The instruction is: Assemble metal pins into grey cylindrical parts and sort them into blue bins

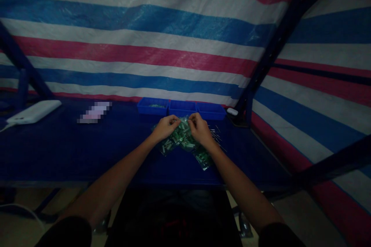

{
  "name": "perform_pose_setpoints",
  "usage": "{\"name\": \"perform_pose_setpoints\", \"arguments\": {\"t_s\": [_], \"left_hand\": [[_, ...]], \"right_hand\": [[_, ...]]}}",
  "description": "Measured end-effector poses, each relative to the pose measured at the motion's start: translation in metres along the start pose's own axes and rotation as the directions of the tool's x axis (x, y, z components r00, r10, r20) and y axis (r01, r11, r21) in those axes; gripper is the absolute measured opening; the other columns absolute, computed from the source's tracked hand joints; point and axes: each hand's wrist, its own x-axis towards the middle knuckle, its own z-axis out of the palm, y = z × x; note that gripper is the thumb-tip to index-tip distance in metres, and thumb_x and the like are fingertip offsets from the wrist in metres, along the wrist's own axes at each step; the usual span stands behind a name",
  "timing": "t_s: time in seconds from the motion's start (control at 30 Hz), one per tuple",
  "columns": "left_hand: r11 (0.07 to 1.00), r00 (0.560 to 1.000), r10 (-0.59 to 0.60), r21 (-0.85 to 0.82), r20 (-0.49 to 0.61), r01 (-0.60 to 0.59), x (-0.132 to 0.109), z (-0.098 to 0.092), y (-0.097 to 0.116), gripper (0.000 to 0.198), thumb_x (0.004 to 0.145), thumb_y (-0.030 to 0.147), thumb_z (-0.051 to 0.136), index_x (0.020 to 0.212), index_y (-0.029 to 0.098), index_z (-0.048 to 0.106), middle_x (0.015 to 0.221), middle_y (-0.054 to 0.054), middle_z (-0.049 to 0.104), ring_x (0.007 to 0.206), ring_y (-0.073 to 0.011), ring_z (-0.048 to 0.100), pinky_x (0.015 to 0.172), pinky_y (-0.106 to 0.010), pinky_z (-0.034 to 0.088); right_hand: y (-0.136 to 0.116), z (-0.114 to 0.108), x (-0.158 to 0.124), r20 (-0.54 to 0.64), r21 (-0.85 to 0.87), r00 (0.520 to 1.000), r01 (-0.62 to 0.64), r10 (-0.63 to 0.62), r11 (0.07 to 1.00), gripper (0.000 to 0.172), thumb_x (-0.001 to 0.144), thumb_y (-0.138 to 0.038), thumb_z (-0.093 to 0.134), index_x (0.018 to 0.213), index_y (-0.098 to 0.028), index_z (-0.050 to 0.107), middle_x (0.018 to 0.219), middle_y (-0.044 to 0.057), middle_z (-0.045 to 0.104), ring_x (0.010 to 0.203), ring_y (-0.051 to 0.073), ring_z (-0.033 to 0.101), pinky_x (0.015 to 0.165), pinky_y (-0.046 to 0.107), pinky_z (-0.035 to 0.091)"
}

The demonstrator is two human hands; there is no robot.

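Note:
My left hand (167,126) and my right hand (199,128) are close together over the table, each with thumb and fingers pinched on the upper edge of a small clear plastic bag (183,128). Beneath and around it lies a pile of similar clear bags (174,141) holding small green and whitish pieces, too dim to name. One more bag (203,158) sticks out below my right wrist. Several thin metal rods (216,136) lie loose to the right of my right hand, partly hidden by it.
Three blue bins stand in a row behind my hands: the left bin (152,106) holds small pieces. A small white case (232,111) sits right of them. On the left are a white power bank-like device (36,112) with a cable and a blurred-out flat item (95,112). Blue frame posts (262,61) flank the blue table (72,154).

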Motion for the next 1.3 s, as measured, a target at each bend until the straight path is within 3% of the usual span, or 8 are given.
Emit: {"name": "perform_pose_setpoints", "arguments": {"t_s": [0.13,0.47,0.67,0.83,1.0,1.07,1.2,1.3], "left_hand": [[0.975,1.000,-0.016,-0.220,-0.021,0.011,0.000,0.001,0.004,0.021,0.075,0.035,0.052,0.074,0.014,0.056,0.057,0.003,0.052,0.056,-0.0106,0.050,0.056,-0.021,0.036],[0.843,0.972,-0.217,-0.485,0.089,0.233,-0.003,-0.001,0.016,0.022,0.076,0.035,0.056,0.071,0.014,0.053,0.050,0.004,0.051,0.034,-0.0037,0.036,0.036,-0.017,0.021],[0.679,0.946,-0.288,-0.665,0.149,0.311,-0.004,0.002,0.019,0.011,0.068,0.015,0.063,0.073,0.012,0.054,0.062,-0.002,0.063,0.054,-0.0095,0.060,0.052,-0.018,0.043],[0.633,0.946,-0.308,-0.721,0.098,0.280,-0.005,0.003,0.020,0.013,0.061,0.008,0.061,0.074,0.012,0.058,0.066,-0.003,0.065,0.062,-0.0115,0.062,0.064,-0.023,0.047],[0.632,0.958,-0.281,-0.741,0.052,0.226,-0.004,-0.001,0.022,0.012,0.056,0.007,0.056,0.065,0.011,0.064,0.062,-0.002,0.064,0.059,-0.0103,0.057,0.064,-0.023,0.045],[0.650,0.966,-0.256,-0.732,0.038,0.201,-0.003,-0.003,0.022,0.013,0.055,0.009,0.055,0.062,0.011,0.066,0.063,-0.003,0.065,0.061,-0.0114,0.056,0.065,-0.025,0.044],[0.705,0.973,-0.232,-0.690,-0.008,0.162,-0.002,-0.002,0.019,0.013,0.055,0.013,0.058,0.064,0.012,0.068,0.066,-0.004,0.066,0.065,-0.0134,0.057,0.068,-0.027,0.043],[0.773,0.986,-0.166,-0.625,-0.032,0.110,-0.002,0.000,0.014,0.015,0.060,0.018,0.060,0.070,0.012,0.068,0.071,-0.004,0.066,0.068,-0.0133,0.056,0.067,-0.025,0.042]], "right_hand": [[0.000,0.005,0.001,-0.016,0.185,0.996,-0.081,0.085,0.979,0.033,0.074,-0.026,0.051,0.105,-0.017,0.046,0.067,-0.002,0.052,0.060,0.014,0.053,0.057,0.025,0.039],[-0.006,-0.003,0.005,-0.092,0.333,0.985,-0.109,0.147,0.937,0.019,0.067,-0.036,0.059,0.062,-0.017,0.058,0.055,-0.003,0.048,0.052,0.010,0.044,0.051,0.023,0.034],[-0.011,0.001,0.001,0.058,0.433,0.957,-0.282,0.286,0.856,0.024,0.071,-0.043,0.054,0.072,-0.020,0.050,0.040,-0.008,0.046,0.033,0.010,0.041,0.037,0.022,0.030],[-0.016,0.000,-0.001,0.030,0.439,0.970,-0.231,0.243,0.868,0.025,0.070,-0.044,0.056,0.071,-0.020,0.050,0.059,-0.001,0.060,0.052,0.014,0.057,0.049,0.025,0.043],[-0.013,0.001,-0.001,-0.042,0.399,0.987,-0.123,0.152,0.909,0.027,0.074,-0.042,0.053,0.062,-0.019,0.047,0.061,-0.001,0.056,0.057,0.013,0.055,0.054,0.024,0.043],[-0.009,0.005,-0.001,-0.041,0.424,0.990,-0.103,0.132,0.900,0.017,0.072,-0.035,0.054,0.076,-0.019,0.049,0.066,-0.002,0.056,0.061,0.013,0.056,0.057,0.024,0.044],[-0.002,0.010,0.002,-0.030,0.438,0.991,-0.104,0.130,0.893,0.043,0.070,-0.028,0.053,0.110,-0.022,0.041,0.070,-0.004,0.058,0.064,0.013,0.058,0.061,0.026,0.045],[0.000,0.009,0.003,-0.027,0.334,0.983,-0.161,0.180,0.929,0.034,0.067,-0.028,0.056,0.100,-0.018,0.051,0.064,-0.003,0.058,0.059,0.013,0.055,0.059,0.026,0.043]]}}
